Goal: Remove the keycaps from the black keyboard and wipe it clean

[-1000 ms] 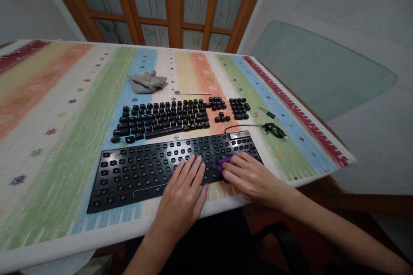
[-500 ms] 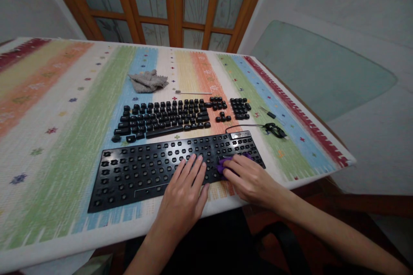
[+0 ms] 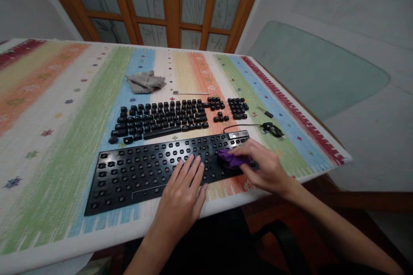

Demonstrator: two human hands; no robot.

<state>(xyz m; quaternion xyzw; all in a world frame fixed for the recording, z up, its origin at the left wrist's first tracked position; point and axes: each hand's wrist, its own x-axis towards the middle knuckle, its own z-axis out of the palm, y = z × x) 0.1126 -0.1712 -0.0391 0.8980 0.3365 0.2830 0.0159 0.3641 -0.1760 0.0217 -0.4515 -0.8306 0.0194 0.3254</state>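
A black keyboard (image 3: 129,172) with its keycaps taken off lies along the table's near edge. My left hand (image 3: 183,189) rests flat on its middle, fingers stretched out. Over the keyboard's right end, my right hand (image 3: 261,165) is closed on a purple cloth (image 3: 232,160), which touches or hovers just over the key switches; the exact contact is hidden. Behind the keyboard, the loose black keycaps (image 3: 158,118) are laid out in keyboard order, with the number-pad keycaps (image 3: 238,108) grouped at the right.
A crumpled grey cloth (image 3: 146,82) lies at the back, near a thin brush (image 3: 191,93). To the right are a coiled black cable (image 3: 272,129) and a small tool with a black handle (image 3: 267,114). A striped cloth (image 3: 64,137) covers the table.
My right hand has lifted slightly and shifted right, and more of the purple cloth shows beneath its fingers. The left hand stays flat on the keyboard.
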